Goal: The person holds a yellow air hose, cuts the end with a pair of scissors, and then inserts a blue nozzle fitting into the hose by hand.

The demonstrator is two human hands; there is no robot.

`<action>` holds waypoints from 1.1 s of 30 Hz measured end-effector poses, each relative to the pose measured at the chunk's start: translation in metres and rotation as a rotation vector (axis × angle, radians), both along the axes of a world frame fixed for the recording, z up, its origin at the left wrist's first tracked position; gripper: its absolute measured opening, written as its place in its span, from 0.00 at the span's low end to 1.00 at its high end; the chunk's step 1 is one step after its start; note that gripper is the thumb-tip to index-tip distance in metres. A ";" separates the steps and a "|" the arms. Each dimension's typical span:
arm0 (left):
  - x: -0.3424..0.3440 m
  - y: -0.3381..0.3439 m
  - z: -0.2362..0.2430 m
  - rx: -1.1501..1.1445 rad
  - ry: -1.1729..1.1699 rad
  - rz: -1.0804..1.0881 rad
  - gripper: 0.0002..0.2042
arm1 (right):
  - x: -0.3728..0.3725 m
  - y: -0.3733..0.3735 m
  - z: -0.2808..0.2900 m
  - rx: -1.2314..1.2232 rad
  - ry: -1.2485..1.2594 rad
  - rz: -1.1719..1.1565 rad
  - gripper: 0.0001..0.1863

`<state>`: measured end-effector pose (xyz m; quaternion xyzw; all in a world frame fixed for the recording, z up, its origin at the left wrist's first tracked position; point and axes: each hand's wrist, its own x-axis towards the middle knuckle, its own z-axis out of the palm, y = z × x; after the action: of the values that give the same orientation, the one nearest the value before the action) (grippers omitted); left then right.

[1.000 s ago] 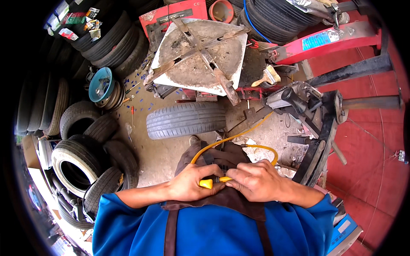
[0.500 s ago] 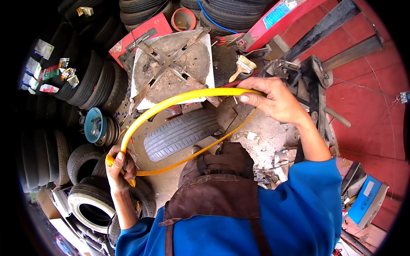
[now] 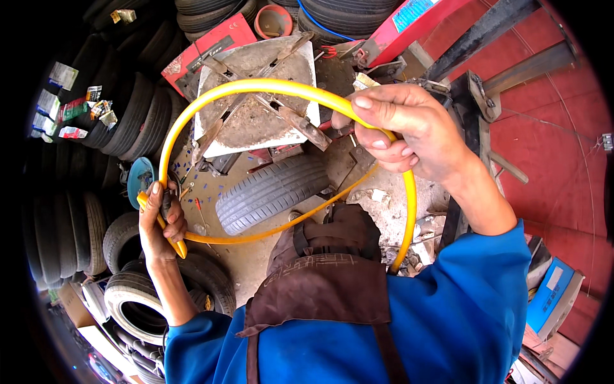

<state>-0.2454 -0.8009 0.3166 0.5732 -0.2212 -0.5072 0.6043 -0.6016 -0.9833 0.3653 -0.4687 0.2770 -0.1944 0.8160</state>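
Note:
A yellow hose [image 3: 256, 84] arches up between my two hands and also runs low across in front of my apron. My left hand [image 3: 152, 224] is closed on one end of it, where a dark fitting and a pointed yellow piece stick out of the fist. My right hand [image 3: 425, 131] grips the hose farther along, thumb on top, and a length hangs down from it toward my waist. Under the loop lies a tyre [image 3: 272, 192] on the floor. Beyond it is a tyre changer's turntable [image 3: 220, 121] with crossed metal clamps.
Tyres [image 3: 137, 118] are piled along the left, near a blue bowl [image 3: 137, 181]. A red bucket [image 3: 273, 24] and a red box [image 3: 208, 51] stand at the back. To the right rise the machine's metal arm [image 3: 480, 41] and a blue box [image 3: 553, 288].
My right hand has come nearer and turned, now wrapped round the hose. My left hand has shifted left and up. The loop is higher, and a hanging length shows below the right hand.

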 end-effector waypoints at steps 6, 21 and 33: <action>-0.004 -0.013 0.002 0.010 0.028 -0.016 0.16 | 0.000 0.008 0.008 0.146 -0.083 -0.040 0.17; -0.005 -0.018 0.001 0.029 -0.002 -0.063 0.17 | -0.004 0.010 0.007 0.158 -0.151 -0.024 0.19; 0.000 -0.013 0.003 -0.009 0.051 0.005 0.15 | -0.009 0.015 0.006 0.055 -0.169 0.025 0.30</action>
<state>-0.2450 -0.8136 0.3192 0.5579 -0.2066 -0.5192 0.6136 -0.6110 -0.9680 0.3710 -0.4315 0.2068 -0.2155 0.8513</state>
